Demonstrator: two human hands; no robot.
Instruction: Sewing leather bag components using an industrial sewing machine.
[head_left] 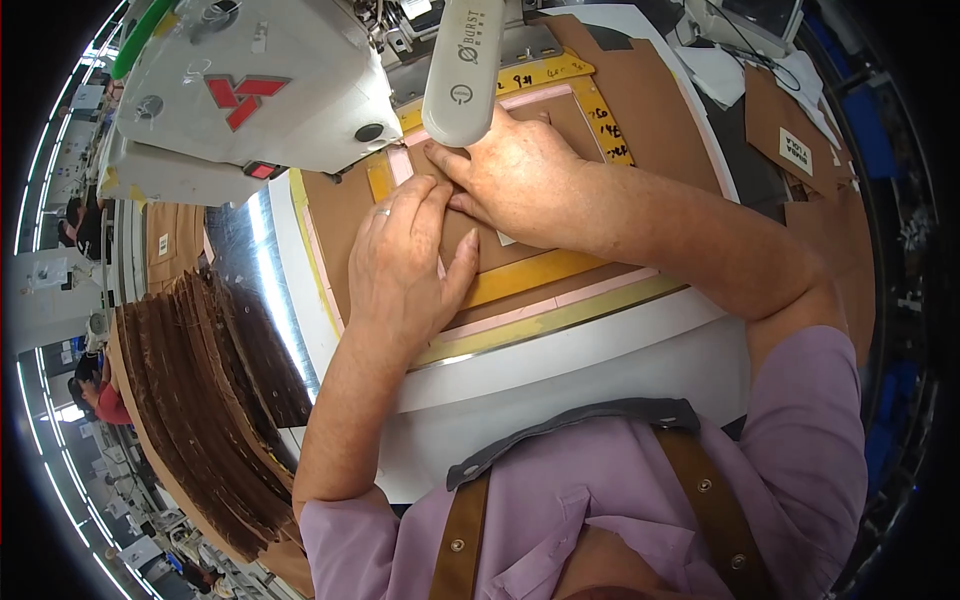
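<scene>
A flat brown panel [400,342] of leather-like material lies under a yellow frame [545,275] with dark handwriting, beneath a white machine head. Pink strips [535,98] edge the inside of the frame. My left hand [405,255] rests on the panel at the frame's left side, fingers laid forward and thumb apart, with a ring on one finger. Just beside it my right hand [525,180] presses down, index finger and thumb pointing left and apart. A white bar-shaped cover [465,70] hides part of the right fingers. Neither hand visibly grips anything.
The machine head [230,95] with a red emblem stands at upper left. A stack of dark brown pieces [205,400] curves along the left. Brown pieces with a pale label [795,150] lie at right, near a dark cable [750,45]. Other people sit far left.
</scene>
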